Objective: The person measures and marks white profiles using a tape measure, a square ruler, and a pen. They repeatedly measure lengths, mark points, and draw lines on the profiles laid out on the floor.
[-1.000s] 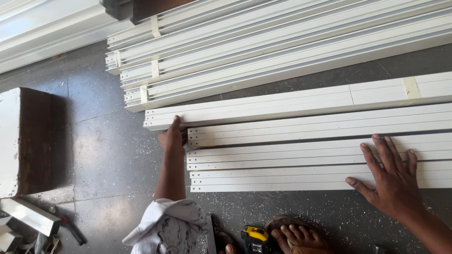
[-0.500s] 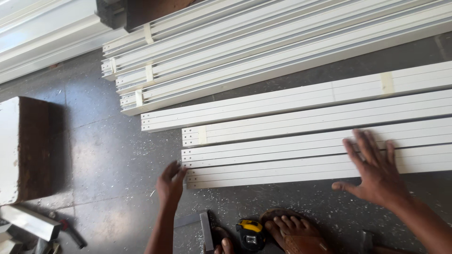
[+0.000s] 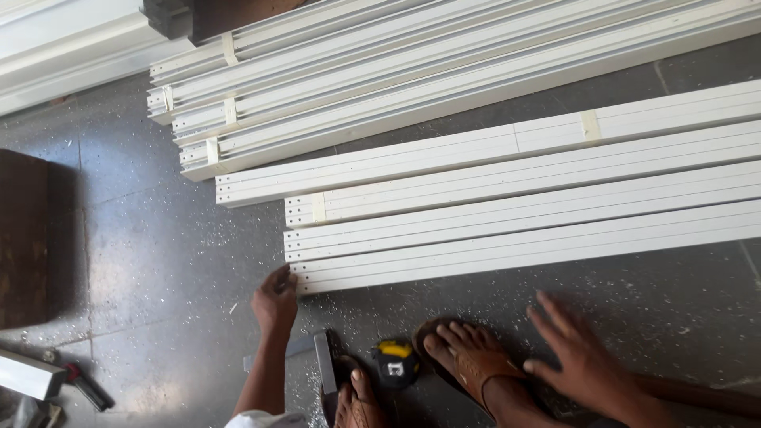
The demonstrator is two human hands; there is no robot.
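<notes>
Free floor (image 3: 158, 261) at centre-left of frame, betw. the dark wooden block (image 3: 22, 238) at left edge and the ends of the white profiles (image 3: 507, 230); a hand passes there w/o obstruction. Profiles fill centre to right edge, bundled stack (image 3: 396, 79) blocks the top. Bottom centre is crowded: sandalled foot (image 3: 468, 361), yellow tape measure (image 3: 395, 361), metal square (image 3: 321, 361). Narrow bare strip lower right, below the profiles.

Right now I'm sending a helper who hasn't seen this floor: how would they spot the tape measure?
Start at the white strips laid on the grey floor, then look below them to the sandalled foot. Just left of its toes sits the tape measure, the only yellow-and-black thing there.
</notes>
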